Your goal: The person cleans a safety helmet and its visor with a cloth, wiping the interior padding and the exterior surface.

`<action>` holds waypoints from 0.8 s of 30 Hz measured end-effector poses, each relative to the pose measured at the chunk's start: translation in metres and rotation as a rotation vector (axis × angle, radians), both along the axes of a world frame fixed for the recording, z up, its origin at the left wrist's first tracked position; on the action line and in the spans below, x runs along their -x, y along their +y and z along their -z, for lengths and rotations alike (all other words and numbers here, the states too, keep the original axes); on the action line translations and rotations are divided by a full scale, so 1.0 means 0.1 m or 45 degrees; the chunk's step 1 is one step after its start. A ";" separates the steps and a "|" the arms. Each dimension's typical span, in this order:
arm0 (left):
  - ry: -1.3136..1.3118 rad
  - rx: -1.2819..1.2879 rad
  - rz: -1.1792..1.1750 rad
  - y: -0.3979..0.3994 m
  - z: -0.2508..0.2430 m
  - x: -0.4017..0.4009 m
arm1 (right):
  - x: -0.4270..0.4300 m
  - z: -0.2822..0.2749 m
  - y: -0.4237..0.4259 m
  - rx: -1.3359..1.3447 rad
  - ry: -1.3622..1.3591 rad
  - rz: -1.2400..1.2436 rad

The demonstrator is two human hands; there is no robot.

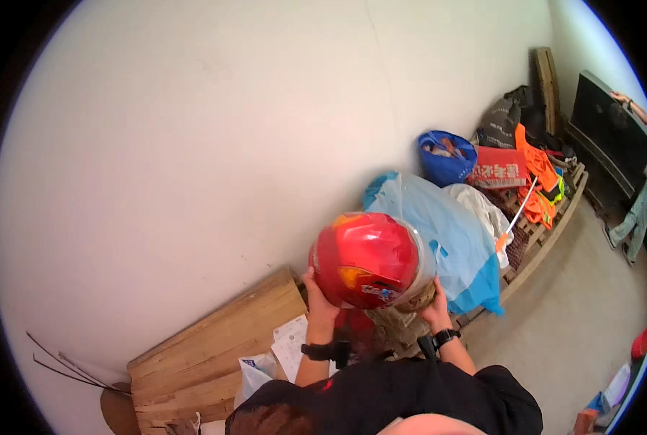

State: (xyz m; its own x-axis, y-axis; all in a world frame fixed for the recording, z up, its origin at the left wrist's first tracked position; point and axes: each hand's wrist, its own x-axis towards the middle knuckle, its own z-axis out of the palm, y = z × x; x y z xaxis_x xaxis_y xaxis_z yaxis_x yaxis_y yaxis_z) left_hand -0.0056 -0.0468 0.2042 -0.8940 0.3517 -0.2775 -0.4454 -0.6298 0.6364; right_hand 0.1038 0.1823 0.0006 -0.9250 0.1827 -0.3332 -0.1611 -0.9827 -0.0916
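Both hands hold a red helmet (375,244) with orange-yellow patches, some lettering and a clear visor (423,260). My left hand (321,302) grips its lower left edge. At the visor side, my right hand (436,309) supports the lower right rim, its fingers partly hidden. The helmet is raised in front of the white wall. Behind it and to the right lies a large light-blue plastic bag (448,228). Beneath it, brownish cloth-like items (402,329) show between my forearms, too covered to name.
A wooden board surface (220,331) at left bears papers (291,342) and a plastic bag (258,370). Along a slatted wooden pallet (552,239) lie a blue bag (447,157), a red box (498,166) and orange clothing (541,168). A person (636,212) touches a dark panel (609,130) at far right.
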 end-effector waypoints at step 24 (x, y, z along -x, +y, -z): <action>0.049 0.310 0.444 0.48 0.83 0.13 | 0.13 -2.00 0.35 -3.039 0.379 0.142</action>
